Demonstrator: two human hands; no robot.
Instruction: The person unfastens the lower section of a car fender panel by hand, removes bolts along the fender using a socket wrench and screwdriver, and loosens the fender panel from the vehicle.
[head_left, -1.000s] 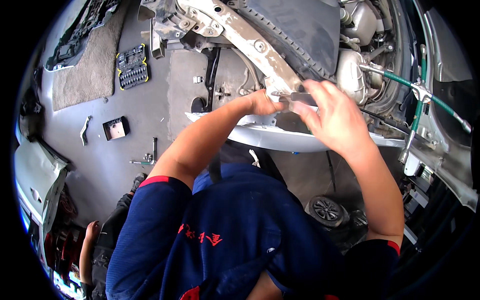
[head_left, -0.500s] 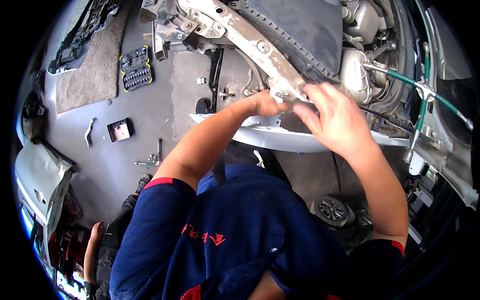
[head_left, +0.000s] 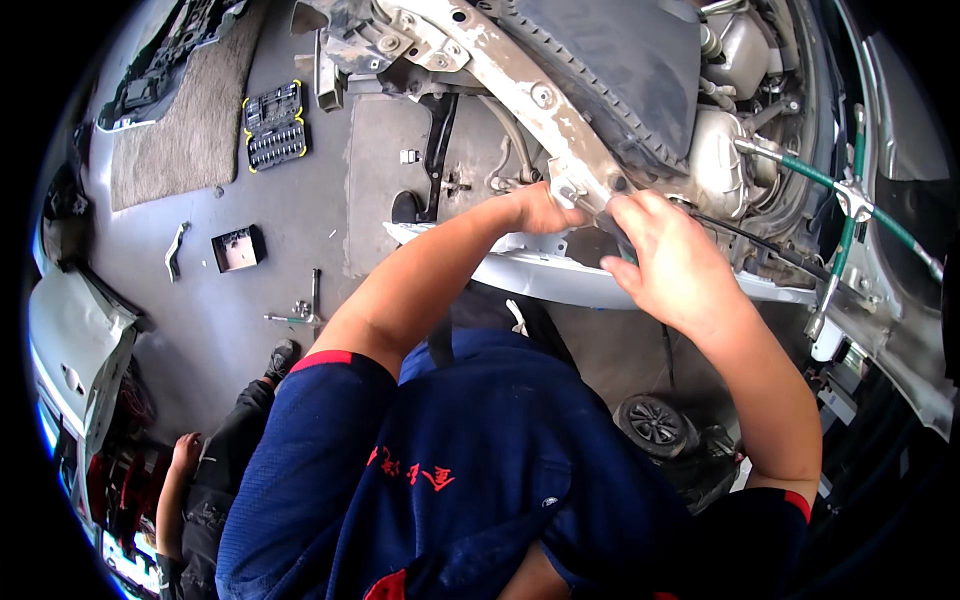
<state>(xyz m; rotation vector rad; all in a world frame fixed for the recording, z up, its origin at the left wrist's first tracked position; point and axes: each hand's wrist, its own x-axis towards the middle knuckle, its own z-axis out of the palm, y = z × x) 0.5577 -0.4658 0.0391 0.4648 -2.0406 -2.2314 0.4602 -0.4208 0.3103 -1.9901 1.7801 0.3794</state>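
My left hand (head_left: 543, 210) is closed at the edge of the worn, pale metal beam (head_left: 570, 130) at the front of a car; what its fingers hold is hidden. Close by on the right, my right hand (head_left: 672, 255) curls round a dark-handled tool (head_left: 611, 232), thumb on the near side and fingers on the far side. The tool's far end is lost among the fingers and the beam. Below both hands runs a light-coloured curved body panel (head_left: 560, 278). A black plastic cover (head_left: 620, 75) lies behind the beam.
A green four-way wheel wrench (head_left: 852, 198) rests at the right. On the floor at left are an open socket set (head_left: 275, 128), a small box (head_left: 238, 250), a silver lever (head_left: 176, 252) and a carpet piece (head_left: 185, 140). Another person's leg (head_left: 240, 410) shows lower left; a wheel (head_left: 655, 425) lies below.
My right hand has come down slightly and its raised fingers have closed in round the dark handle. My left hand stays at the beam. The whole view has shifted a little.
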